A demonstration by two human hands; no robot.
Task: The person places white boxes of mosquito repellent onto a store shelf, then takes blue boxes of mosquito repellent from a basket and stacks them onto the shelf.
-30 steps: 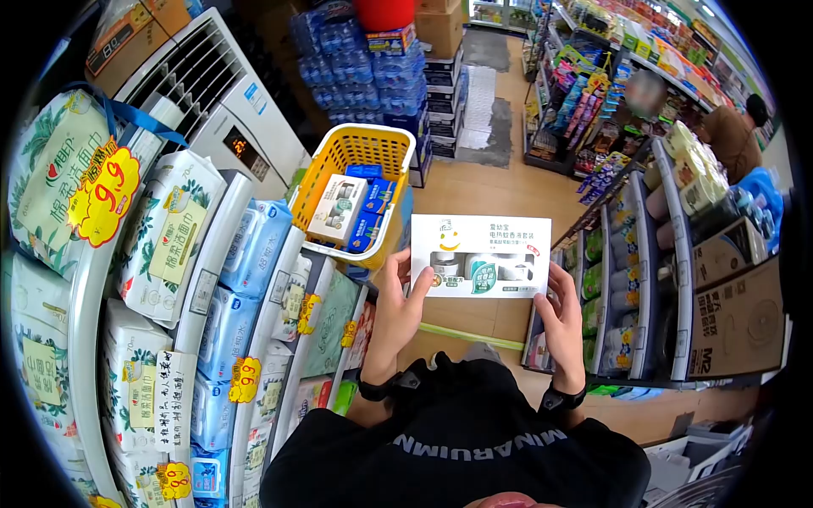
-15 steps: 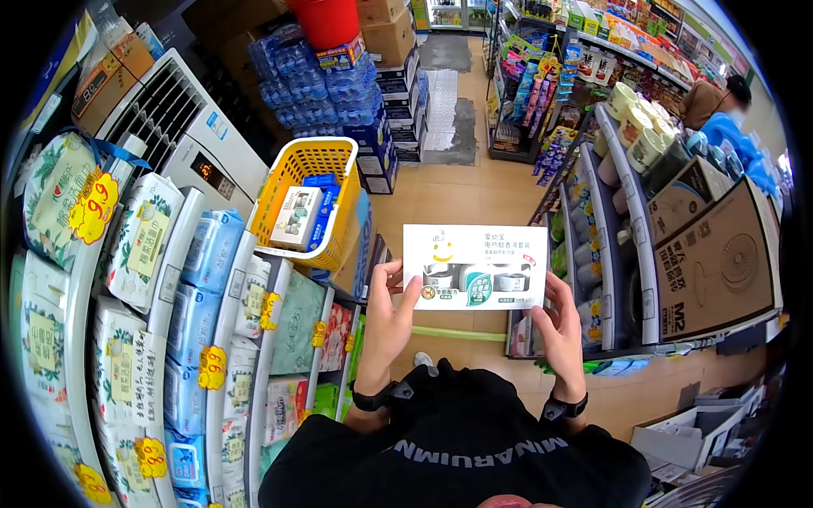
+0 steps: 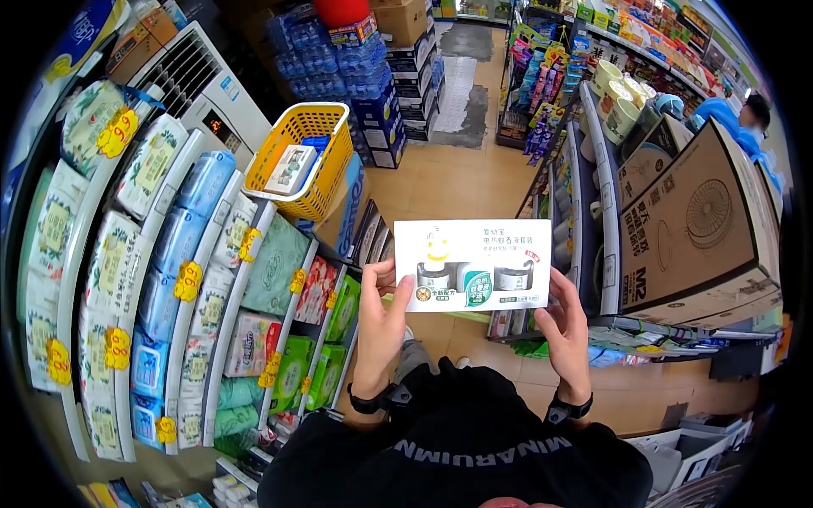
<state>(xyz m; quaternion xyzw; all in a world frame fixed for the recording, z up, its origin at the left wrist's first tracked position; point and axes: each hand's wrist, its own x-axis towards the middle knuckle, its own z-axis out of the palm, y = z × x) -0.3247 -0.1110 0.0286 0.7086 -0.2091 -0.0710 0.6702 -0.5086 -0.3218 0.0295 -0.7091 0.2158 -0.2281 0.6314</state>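
White box [image 3: 472, 265] between 2 hands [image 3: 472, 309], open aisle floor [image 3: 421, 188] beyond.

The yellow basket [image 3: 336, 161] is the landmark. Beyond it stand bottled water packs [image 3: 318, 63], and a red bucket [image 3: 341, 11] is above them. Left of it there is a white air cooler [image 3: 222, 103]; below and to the left, a sloping shelf rack [image 3: 222, 339] carries tissue packs [image 3: 152, 167]. Right of the basket, across the tan tiled floor [image 3: 432, 182] with grey patches, a brown fan carton [image 3: 690, 224] lies on another shelf [image 3: 605, 203]. The light is bright.
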